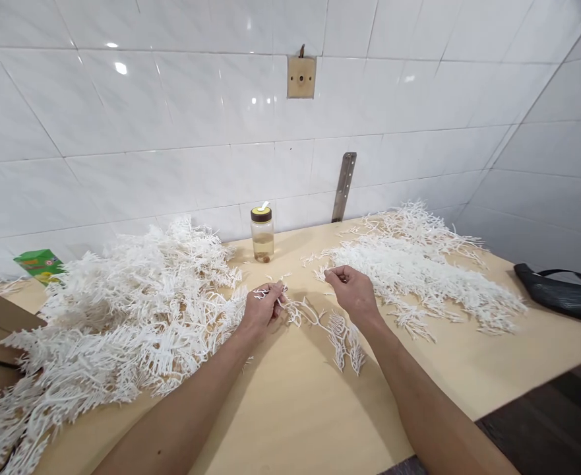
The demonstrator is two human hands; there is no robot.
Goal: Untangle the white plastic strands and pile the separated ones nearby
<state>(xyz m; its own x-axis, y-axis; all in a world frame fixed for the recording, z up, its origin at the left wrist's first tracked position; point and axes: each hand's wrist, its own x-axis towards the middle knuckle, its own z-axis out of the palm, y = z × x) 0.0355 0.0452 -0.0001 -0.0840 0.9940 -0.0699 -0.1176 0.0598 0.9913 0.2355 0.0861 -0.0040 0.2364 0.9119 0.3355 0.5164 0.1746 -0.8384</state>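
White branching plastic pieces lie in a large heap (146, 310) on the left and a flatter pile (419, 270) on the right. Between them my left hand (263, 307) is closed on a white branched piece (295, 311), whose thin strands trail to the right. My right hand (352, 287) is pinched at the near left edge of the right pile, with a small white bit at its fingertips. Below and between the hands, several feathery white sprigs (344, 343) rest on the tabletop.
A jar of yellowish liquid (263, 236) stands on the wooden table (290, 415) near the tiled wall. A metal strip (343, 188) leans behind it. A green box (40, 265) and cardboard (3, 320) are at left, a black bag (562, 290) at right.
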